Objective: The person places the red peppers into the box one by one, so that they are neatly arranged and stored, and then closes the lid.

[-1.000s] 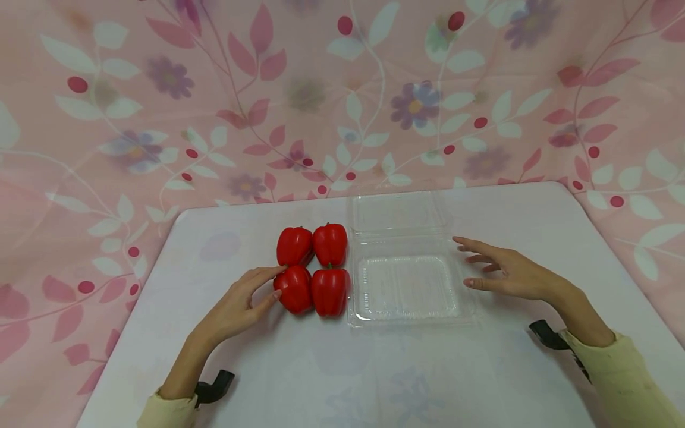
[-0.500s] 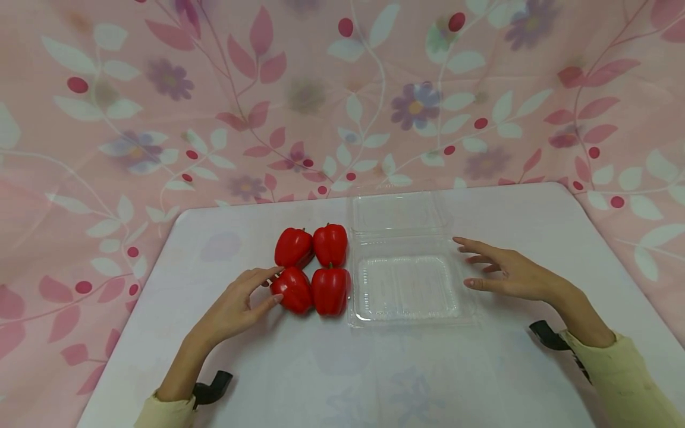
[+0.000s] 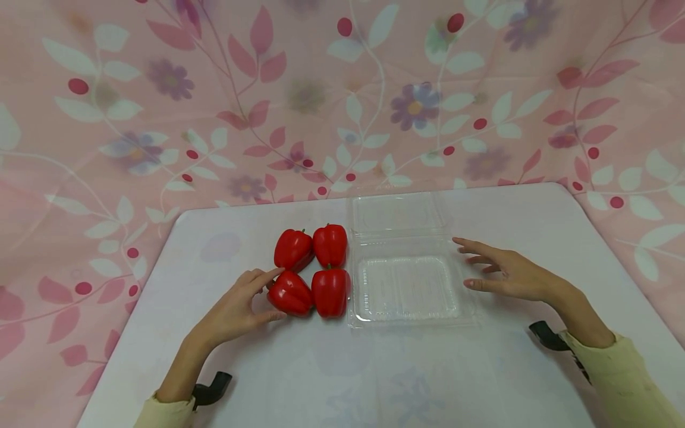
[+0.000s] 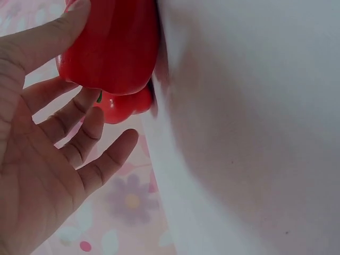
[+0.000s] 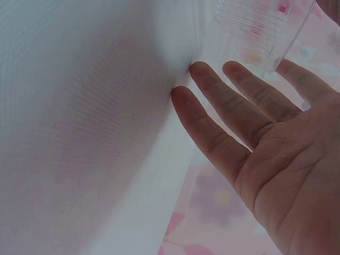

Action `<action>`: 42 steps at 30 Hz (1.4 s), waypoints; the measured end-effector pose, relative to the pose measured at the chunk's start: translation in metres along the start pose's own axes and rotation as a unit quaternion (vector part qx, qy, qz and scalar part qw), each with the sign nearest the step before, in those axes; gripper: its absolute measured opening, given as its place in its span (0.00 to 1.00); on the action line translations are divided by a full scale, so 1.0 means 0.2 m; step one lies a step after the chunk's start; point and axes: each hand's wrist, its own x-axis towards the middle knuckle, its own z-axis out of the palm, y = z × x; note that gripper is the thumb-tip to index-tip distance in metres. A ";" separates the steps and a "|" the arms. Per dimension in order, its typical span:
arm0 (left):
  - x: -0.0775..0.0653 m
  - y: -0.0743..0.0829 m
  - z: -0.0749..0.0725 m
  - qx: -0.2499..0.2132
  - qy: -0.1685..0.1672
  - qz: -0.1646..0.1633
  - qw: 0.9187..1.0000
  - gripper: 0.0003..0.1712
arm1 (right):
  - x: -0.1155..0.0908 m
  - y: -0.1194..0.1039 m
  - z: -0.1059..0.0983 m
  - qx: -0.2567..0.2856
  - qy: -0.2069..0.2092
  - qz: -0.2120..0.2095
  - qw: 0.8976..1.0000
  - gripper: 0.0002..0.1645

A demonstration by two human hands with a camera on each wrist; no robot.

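Pink floral cloth (image 3: pixel 305 89) behind, white table (image 3: pixel 401 374) below. Left hand (image 3: pixel 233 307): fingers loosely spread about near-left red pepper (image 3: pixel 291 294), thumb touching, probably steadying it. Other three red peppers (image 3: pixel 330 292) bunched with it, two by two, likely for easy left reach. Just right, clear box (image 3: pixel 408 288), lid (image 3: pixel 396 213) folded back, presumably for access. Right hand (image 3: pixel 514 273): fingers spread, holding nothing, just beside its right edge.

four red peppers (image 3: pixel 330 293); apparently one clear container (image 3: pixel 408 286); one table (image 3: pixel 385 380)
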 end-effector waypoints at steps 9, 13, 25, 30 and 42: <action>0.00 0.00 0.01 0.030 0.023 0.026 0.999 0.47 | 0.00 0.00 0.00 0.002 0.001 -0.003 1.000 0.48; 0.00 -0.01 0.01 0.011 0.015 0.020 1.000 0.46 | 0.00 0.00 0.00 0.000 0.002 -0.002 1.000 0.48; -0.01 0.01 0.00 -0.046 -0.002 0.011 0.999 0.46 | 0.00 0.02 0.00 0.008 0.000 -0.015 1.000 0.49; -0.02 0.02 -0.02 -0.058 -0.001 0.013 0.998 0.44 | 0.00 0.02 0.00 0.011 0.000 -0.017 1.000 0.49; -0.02 0.05 -0.10 -0.034 0.042 0.009 0.999 0.43 | 0.00 0.01 0.00 0.004 0.004 -0.008 1.000 0.48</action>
